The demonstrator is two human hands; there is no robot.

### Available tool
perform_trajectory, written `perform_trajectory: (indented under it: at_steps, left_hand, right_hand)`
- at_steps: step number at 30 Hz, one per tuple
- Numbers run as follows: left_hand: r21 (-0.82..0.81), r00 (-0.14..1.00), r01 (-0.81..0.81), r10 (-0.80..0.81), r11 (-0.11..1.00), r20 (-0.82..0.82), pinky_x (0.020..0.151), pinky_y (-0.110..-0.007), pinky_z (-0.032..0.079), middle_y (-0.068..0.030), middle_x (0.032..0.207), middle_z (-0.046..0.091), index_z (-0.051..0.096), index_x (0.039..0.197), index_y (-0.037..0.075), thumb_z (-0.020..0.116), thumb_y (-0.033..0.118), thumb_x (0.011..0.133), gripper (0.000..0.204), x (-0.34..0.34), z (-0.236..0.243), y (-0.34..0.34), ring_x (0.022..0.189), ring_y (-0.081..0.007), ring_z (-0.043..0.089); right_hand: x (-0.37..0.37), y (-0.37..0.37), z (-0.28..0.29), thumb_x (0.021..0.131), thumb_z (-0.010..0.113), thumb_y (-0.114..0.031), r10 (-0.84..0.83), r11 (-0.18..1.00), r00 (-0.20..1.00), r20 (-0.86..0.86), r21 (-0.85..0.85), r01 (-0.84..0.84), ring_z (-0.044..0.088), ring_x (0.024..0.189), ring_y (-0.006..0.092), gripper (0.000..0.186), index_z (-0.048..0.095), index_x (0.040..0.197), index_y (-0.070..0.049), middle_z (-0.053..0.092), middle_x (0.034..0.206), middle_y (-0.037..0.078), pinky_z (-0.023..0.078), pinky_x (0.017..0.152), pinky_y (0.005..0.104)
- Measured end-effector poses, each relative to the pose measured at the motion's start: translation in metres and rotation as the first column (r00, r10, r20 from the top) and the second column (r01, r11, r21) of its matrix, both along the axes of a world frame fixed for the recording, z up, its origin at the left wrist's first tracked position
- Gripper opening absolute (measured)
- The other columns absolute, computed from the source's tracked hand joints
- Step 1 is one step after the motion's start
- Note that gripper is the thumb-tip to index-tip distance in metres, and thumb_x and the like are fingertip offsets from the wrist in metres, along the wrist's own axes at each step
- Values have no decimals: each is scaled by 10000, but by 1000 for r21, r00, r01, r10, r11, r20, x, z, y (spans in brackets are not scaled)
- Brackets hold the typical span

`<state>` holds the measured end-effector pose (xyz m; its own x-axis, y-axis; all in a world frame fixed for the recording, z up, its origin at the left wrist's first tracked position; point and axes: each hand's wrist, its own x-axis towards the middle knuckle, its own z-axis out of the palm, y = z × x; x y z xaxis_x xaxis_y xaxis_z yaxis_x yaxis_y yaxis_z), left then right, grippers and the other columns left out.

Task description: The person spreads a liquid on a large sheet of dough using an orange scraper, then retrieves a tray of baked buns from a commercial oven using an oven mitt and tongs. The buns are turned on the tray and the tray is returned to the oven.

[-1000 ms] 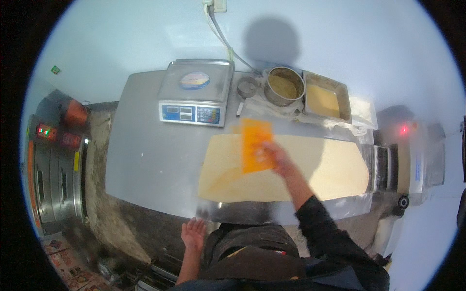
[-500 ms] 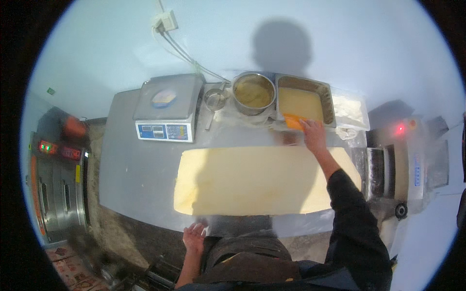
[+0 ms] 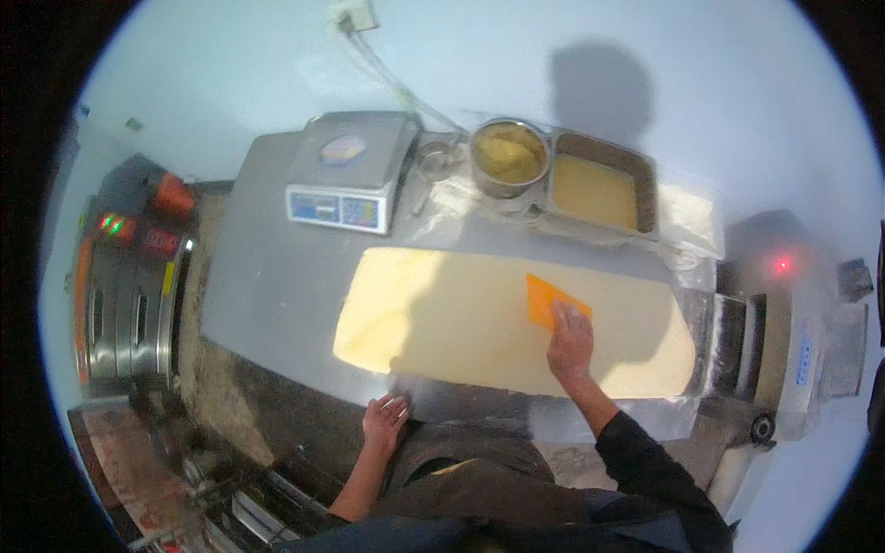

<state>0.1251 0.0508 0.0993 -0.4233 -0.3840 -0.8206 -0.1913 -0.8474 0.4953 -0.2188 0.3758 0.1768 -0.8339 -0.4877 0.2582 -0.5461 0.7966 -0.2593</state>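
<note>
A long rectangular sheet of pale dough (image 3: 433,313) lies across the metal table (image 3: 258,295). My right hand (image 3: 572,346) grips a flat orange scraper (image 3: 541,293) over the middle right of the sheet; whether its edge touches the dough I cannot tell. My left hand (image 3: 385,417) is open, fingers apart, at the table's front edge below the sheet's left part. Behind the dough stand a steel pot (image 3: 507,157) holding a yellowish mixture and a rectangular metal pan (image 3: 595,192) with pale yellow contents.
A scale (image 3: 336,207) stands back left, a small metal strainer (image 3: 435,161) beside it. A white tray of powder (image 3: 691,221) is at back right. A steel appliance with lit displays (image 3: 129,304) flanks the table's left, a machine (image 3: 774,332) its right. A socket with cables (image 3: 350,18) is on the wall.
Half a second ago my right hand held the scraper at the rectangular pan; it has come down and left over the dough. My left hand stays near the front edge.
</note>
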Motion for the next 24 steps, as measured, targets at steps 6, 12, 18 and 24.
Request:
perform_trajectory:
  at_steps: [6, 12, 18, 24]
  left_hand:
    - [-27, 998, -59, 58, 998, -12, 1103, -557, 510, -257, 1411, 628, 511, 1469, -6, 402, 528, 1127, 644, 62, -2, -21, 1328, -413, 607]
    - [28, 979, -198, 199, 980, -32, 1121, -491, 484, -217, 1428, 631, 531, 1442, 10, 455, 480, 1109, 582, 139, 0, -54, 1317, -345, 608]
    - [52, 952, -306, 307, 951, -14, 1113, -481, 480, -206, 1423, 639, 536, 1455, 11, 449, 462, 1114, 572, 263, -5, -121, 1294, -338, 618]
    - [19, 894, -445, 443, 895, 63, 1179, -500, 427, -219, 1484, 604, 522, 1497, -1, 432, 499, 1118, 634, 365, 11, -208, 1353, -343, 583]
  right_hand:
    - [85, -49, -34, 900, 606, -77, -27, 988, 990, 135, 156, 6, 508, 1385, 407, 640, 528, 1535, -53, 575, 1466, 206, 338, 1207, 574]
    - [141, -80, -31, 903, 610, -93, 45, 965, 998, 40, 256, -54, 431, 1502, 381, 673, 506, 1568, -69, 547, 1533, 187, 250, 1277, 580]
    - [187, -95, -82, 905, 639, -153, -43, 945, 984, 172, 326, -16, 363, 1554, 389, 727, 451, 1598, -41, 483, 1618, 185, 223, 1306, 545]
    - [258, -243, -53, 912, 690, -92, 120, 984, 974, 192, 105, -142, 408, 1522, 416, 689, 488, 1565, -7, 526, 1581, 221, 278, 1285, 530]
